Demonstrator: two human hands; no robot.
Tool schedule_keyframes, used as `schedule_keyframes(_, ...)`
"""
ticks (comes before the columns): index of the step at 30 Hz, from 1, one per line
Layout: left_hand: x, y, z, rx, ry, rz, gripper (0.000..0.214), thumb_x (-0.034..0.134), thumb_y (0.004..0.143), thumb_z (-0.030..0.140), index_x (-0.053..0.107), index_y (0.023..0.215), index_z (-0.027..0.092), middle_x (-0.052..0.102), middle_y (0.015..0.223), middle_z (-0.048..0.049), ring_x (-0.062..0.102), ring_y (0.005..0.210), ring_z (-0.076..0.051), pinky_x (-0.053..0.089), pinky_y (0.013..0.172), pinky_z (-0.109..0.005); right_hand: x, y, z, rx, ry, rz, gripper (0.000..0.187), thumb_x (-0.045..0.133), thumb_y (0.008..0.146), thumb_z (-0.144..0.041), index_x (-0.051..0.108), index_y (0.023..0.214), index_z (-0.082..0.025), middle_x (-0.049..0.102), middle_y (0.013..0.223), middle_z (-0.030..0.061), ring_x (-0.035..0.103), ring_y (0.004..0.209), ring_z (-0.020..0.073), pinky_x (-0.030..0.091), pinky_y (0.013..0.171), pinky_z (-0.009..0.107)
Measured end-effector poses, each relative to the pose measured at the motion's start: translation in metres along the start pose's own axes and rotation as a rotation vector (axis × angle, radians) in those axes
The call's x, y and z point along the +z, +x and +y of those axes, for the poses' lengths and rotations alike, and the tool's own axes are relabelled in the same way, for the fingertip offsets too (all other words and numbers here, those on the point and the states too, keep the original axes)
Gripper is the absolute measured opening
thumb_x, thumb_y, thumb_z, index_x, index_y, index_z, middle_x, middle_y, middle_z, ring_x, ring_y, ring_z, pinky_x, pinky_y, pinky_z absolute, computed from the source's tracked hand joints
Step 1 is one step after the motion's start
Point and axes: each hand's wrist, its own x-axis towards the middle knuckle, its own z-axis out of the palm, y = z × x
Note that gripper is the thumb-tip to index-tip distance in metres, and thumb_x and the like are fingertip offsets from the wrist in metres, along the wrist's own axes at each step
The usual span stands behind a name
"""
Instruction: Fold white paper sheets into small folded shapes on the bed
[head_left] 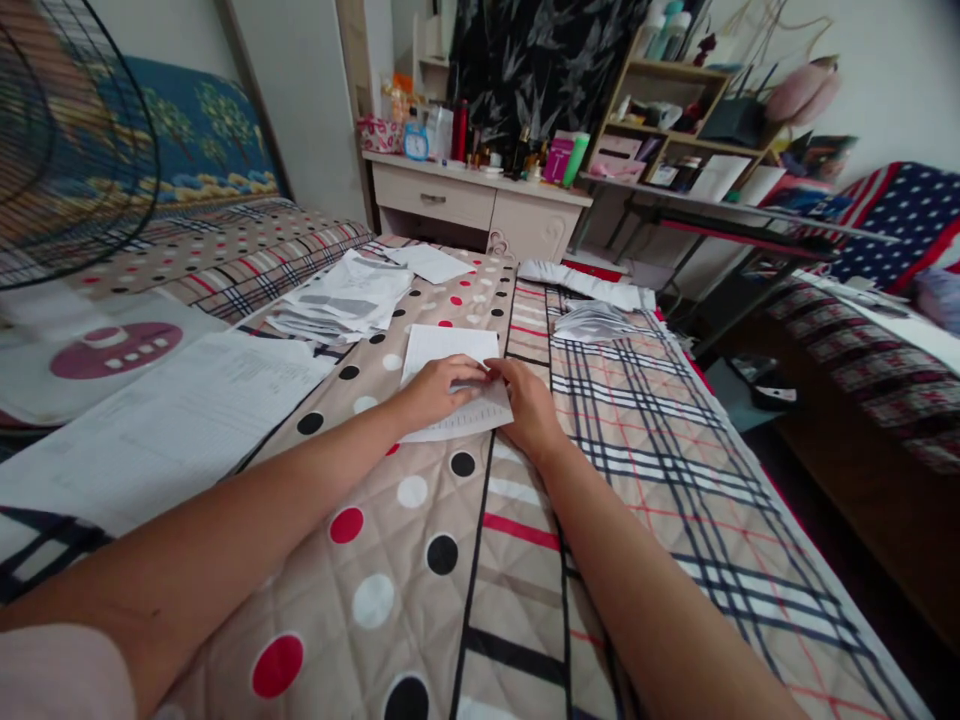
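Note:
A white sheet of paper (453, 345) with fine print lies on the patterned bedspread in the middle, its near part raised and bent over. My left hand (442, 388) rests across it with fingers curled, holding the paper down from the left. On the right edge of the same sheet, my right hand (523, 400) is closed, thumb and fingers gripping the paper. The fingertips of both hands meet near the sheet's right side, and part of the paper is hidden under them.
A pile of papers (345, 298) lies beyond my left hand, with large printed sheets (172, 420) nearer. A smaller stack of folded papers (592, 322) is at the right. A fan (67, 150) stands at the left. A dresser (450, 195) closes off the far end.

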Motion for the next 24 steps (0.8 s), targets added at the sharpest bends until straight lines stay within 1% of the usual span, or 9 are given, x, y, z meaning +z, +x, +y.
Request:
schedule_keyframes(2, 0.000, 0.000, 0.001, -0.024, -0.028, 0.011, 0.023, 0.060, 0.081, 0.012, 0.074, 0.098, 0.017, 0.071, 0.108, -0.0078, 0.064, 0.105, -0.019, 0.047, 0.099, -0.035, 0.001, -0.003, 0.002, -0.012, 0.068, 0.015, 0.046, 0.061, 0.073, -0.012, 0.058, 0.119, -0.016, 0.067, 0.103, 0.0115, 0.063, 0.096, 0.0240, 0.051, 0.083, 0.035)
schedule_keyframes(4, 0.001, 0.001, 0.001, -0.065, -0.063, 0.036, 0.022, 0.059, 0.082, 0.014, 0.074, 0.097, 0.016, 0.072, 0.105, -0.0080, 0.065, 0.101, -0.019, 0.049, 0.094, -0.034, 0.001, -0.005, 0.004, 0.002, 0.141, 0.038, 0.046, 0.063, 0.072, -0.012, 0.058, 0.118, -0.015, 0.068, 0.102, 0.0114, 0.063, 0.094, 0.0235, 0.051, 0.081, 0.034)
schedule_keyframes(7, 0.001, 0.005, -0.002, -0.150, -0.137, 0.102, 0.020, 0.059, 0.082, 0.019, 0.075, 0.094, 0.016, 0.074, 0.098, -0.0078, 0.067, 0.092, -0.019, 0.052, 0.087, -0.034, -0.002, -0.007, 0.003, 0.046, 0.177, 0.016, 0.039, 0.063, 0.069, -0.008, 0.063, 0.108, -0.016, 0.068, 0.099, 0.0096, 0.064, 0.091, 0.0222, 0.051, 0.078, 0.032)
schedule_keyframes(11, -0.002, 0.011, -0.010, -0.274, -0.398, 0.223, 0.018, 0.062, 0.079, 0.021, 0.074, 0.090, 0.014, 0.075, 0.094, -0.0080, 0.069, 0.087, -0.018, 0.053, 0.085, -0.032, -0.006, -0.009, 0.000, 0.104, 0.209, 0.004, 0.036, 0.062, 0.069, -0.006, 0.067, 0.103, -0.018, 0.069, 0.100, 0.0078, 0.065, 0.090, 0.0209, 0.051, 0.079, 0.032)
schedule_keyframes(15, -0.013, 0.010, -0.018, -0.411, -0.621, 0.313, 0.019, 0.066, 0.075, 0.021, 0.073, 0.090, 0.012, 0.074, 0.093, -0.0083, 0.069, 0.081, -0.015, 0.053, 0.081, -0.029, -0.005, -0.007, -0.003, 0.024, 0.224, 0.014, 0.032, 0.059, 0.068, -0.001, 0.071, 0.092, -0.018, 0.068, 0.096, 0.0083, 0.065, 0.089, 0.0203, 0.051, 0.080, 0.033)
schedule_keyframes(17, -0.018, 0.011, -0.022, -0.481, -0.713, 0.350, 0.020, 0.067, 0.074, 0.021, 0.072, 0.091, 0.012, 0.074, 0.089, -0.0075, 0.067, 0.077, -0.013, 0.052, 0.076, -0.026, -0.003, -0.006, -0.004, 0.002, 0.222, 0.011, 0.037, 0.054, 0.066, 0.003, 0.073, 0.090, -0.019, 0.068, 0.098, 0.0085, 0.065, 0.090, 0.0194, 0.052, 0.080, 0.032)
schedule_keyframes(20, -0.022, 0.018, -0.025, -0.563, -0.853, 0.425, 0.019, 0.068, 0.073, 0.019, 0.071, 0.090, 0.012, 0.073, 0.084, -0.0055, 0.065, 0.073, -0.010, 0.050, 0.072, -0.023, -0.006, -0.009, -0.008, 0.026, 0.146, 0.003, 0.042, 0.050, 0.065, 0.006, 0.074, 0.089, -0.020, 0.068, 0.098, 0.0085, 0.064, 0.091, 0.0192, 0.052, 0.079, 0.033)
schedule_keyframes(22, -0.021, 0.026, -0.027, -0.607, -0.899, 0.419, 0.017, 0.066, 0.074, 0.017, 0.070, 0.090, 0.012, 0.072, 0.082, -0.0051, 0.065, 0.072, -0.010, 0.050, 0.071, -0.023, -0.012, -0.015, -0.012, -0.006, 0.058, -0.021, 0.040, 0.053, 0.066, 0.004, 0.073, 0.092, -0.018, 0.067, 0.101, 0.0102, 0.063, 0.093, 0.0212, 0.052, 0.079, 0.034)
schedule_keyframes(24, -0.020, 0.035, -0.027, -0.612, -0.852, 0.325, 0.017, 0.064, 0.075, 0.016, 0.070, 0.090, 0.013, 0.072, 0.083, -0.0059, 0.065, 0.072, -0.011, 0.050, 0.069, -0.024, -0.022, -0.023, -0.016, -0.068, -0.072, -0.053, 0.039, 0.058, 0.067, 0.000, 0.072, 0.099, -0.018, 0.067, 0.103, 0.0112, 0.060, 0.093, 0.0241, 0.052, 0.078, 0.038)
